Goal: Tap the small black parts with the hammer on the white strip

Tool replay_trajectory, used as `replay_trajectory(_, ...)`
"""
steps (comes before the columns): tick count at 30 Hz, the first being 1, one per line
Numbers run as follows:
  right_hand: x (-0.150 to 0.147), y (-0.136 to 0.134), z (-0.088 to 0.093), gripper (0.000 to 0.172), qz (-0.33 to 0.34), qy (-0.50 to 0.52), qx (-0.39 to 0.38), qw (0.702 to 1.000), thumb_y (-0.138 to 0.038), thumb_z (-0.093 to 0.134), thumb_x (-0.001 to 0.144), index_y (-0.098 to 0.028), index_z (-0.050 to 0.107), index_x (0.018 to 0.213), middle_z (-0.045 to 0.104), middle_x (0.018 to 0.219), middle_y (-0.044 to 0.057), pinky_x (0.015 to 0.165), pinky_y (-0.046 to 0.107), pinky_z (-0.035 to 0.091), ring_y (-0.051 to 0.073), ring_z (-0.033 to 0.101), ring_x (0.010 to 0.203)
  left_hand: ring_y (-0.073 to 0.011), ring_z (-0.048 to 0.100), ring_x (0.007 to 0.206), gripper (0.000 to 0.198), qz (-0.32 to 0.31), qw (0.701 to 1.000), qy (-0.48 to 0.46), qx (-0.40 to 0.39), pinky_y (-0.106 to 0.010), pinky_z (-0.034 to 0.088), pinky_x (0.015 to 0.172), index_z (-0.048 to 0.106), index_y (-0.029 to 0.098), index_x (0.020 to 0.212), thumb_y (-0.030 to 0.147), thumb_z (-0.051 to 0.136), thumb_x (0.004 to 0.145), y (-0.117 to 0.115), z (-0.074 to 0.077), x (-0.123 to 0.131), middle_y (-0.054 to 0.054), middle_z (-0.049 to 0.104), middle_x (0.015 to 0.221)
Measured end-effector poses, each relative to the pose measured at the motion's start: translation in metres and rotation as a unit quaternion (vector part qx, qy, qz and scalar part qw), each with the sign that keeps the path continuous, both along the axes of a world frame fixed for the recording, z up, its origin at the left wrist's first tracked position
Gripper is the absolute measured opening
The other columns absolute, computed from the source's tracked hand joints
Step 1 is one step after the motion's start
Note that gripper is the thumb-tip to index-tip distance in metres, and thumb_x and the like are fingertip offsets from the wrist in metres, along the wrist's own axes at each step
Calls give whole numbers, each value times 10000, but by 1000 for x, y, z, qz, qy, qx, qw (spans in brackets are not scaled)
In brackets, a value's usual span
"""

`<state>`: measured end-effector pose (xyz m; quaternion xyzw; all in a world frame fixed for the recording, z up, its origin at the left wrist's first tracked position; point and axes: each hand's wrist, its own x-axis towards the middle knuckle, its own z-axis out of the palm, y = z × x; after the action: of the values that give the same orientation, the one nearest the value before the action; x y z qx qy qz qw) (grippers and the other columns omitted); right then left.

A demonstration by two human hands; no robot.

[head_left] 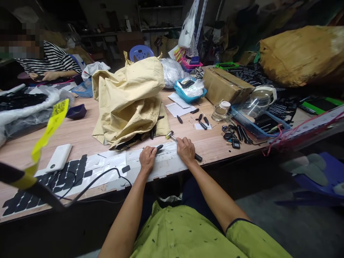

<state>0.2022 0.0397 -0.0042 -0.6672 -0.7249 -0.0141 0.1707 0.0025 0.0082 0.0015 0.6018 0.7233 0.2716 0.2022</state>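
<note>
My right hand point(185, 149) is closed around the black handle of a small hammer point(170, 135), whose metal head points up and left over the table. My left hand point(147, 157) is closed on a slim black part point(159, 147) that pokes out past my fingers, pressed down on a white sheet point(161, 157) at the table's near edge. The two hands lie side by side, a short gap between them.
A crumpled tan paper sack point(129, 96) stands just behind my hands. A white power bank point(58, 157), black keycaps point(70, 173) and a black cable point(99, 181) lie left. Loose black tools point(202, 122), a jar point(220, 110), a blue tray point(258, 125) and a cardboard box point(225, 85) are right. A person in stripes point(52, 62) sits far left.
</note>
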Motion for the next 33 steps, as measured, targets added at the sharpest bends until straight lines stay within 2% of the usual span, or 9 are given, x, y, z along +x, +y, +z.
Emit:
replay_trajectory(6, -3, 1, 5, 305, -8, -11, -9, 1000, -229, 467, 993, -245, 686, 1205, 613, 1013, 109, 726, 318, 348, 250, 499, 952, -215, 617, 982, 264, -12, 1000, 1, 4, -335, 448, 878, 772, 265, 891, 283, 520, 965, -3, 6, -2, -32, 711, 966)
replay_trajectory(10, -6, 2, 6, 306, -8, -12, -17, 1000, -236, 453, 1001, -238, 686, 1198, 615, 1030, 112, 735, 318, 353, 249, 504, 955, -245, 590, 1057, 208, -100, 994, -16, 38, -389, 455, 957, 782, 282, 980, 321, 584, 929, -35, 8, 4, -50, 705, 1056)
replay_trajectory(15, -7, 3, 4, 301, -12, -13, -12, 1000, -223, 462, 992, -232, 681, 1198, 609, 1029, 117, 749, 320, 364, 250, 501, 958, -311, 497, 1281, 159, -238, 965, 28, 107, -488, 402, 1086, 782, 294, 968, 359, 670, 877, -96, -14, 22, -68, 613, 1375)
replay_trajectory(18, -8, 4, 4, 303, -8, -12, -9, 1000, -225, 461, 993, -233, 682, 1199, 614, 1025, 116, 741, 321, 363, 251, 505, 963, -362, 462, 1333, 212, -262, 954, 70, 128, -545, 393, 1098, 775, 285, 997, 381, 747, 810, -117, -28, 33, -99, 556, 1465)
replay_trajectory(20, -8, 3, 4, 302, -7, -12, -8, 1000, -227, 458, 996, -232, 687, 1193, 619, 1021, 114, 738, 320, 359, 250, 509, 965, -385, 465, 1336, 321, -257, 954, 75, 135, -569, 395, 1098, 768, 285, 1044, 409, 802, 749, -117, -30, 36, -117, 556, 1468)
replay_trajectory(23, -8, 3, 3, 300, -6, -12, -3, 1000, -222, 459, 995, -230, 689, 1187, 621, 1013, 114, 736, 317, 354, 247, 510, 959, -331, 582, 1193, 327, -201, 970, 39, 127, -510, 467, 1034, 751, 285, 1085, 396, 769, 778, -94, -21, 32, -111, 680, 1270)
replay_trajectory(26, -9, 4, 1, 301, -5, -16, -1, 1000, -218, 461, 993, -235, 687, 1192, 619, 1009, 112, 734, 314, 353, 246, 510, 951, -245, 664, 961, 261, -75, 993, -23, 94, -392, 536, 898, 737, 254, 1080, 366, 662, 855, -45, -6, 17, -75, 738, 1014)
replay_trajectory(28, -10, 4, 0, 299, -4, -18, 1, 1000, -216, 465, 991, -239, 688, 1189, 618, 1004, 108, 730, 313, 356, 243, 512, 945, -221, 680, 882, 286, 19, 997, -47, 65, -349, 547, 838, 727, 229, 1089, 370, 626, 861, -7, 3, 5, -58, 736, 951)
replay_trajectory(33, -11, 4, -3, 289, 1, -18, 14, 1000, -207, 478, 982, -237, 693, 1172, 623, 992, 107, 729, 318, 366, 242, 517, 940, -300, 704, 977, 296, 162, 987, -1, 7, -385, 532, 846, 751, 201, 1018, 389, 618, 831, 61, 19, -7, -119, 763, 955)
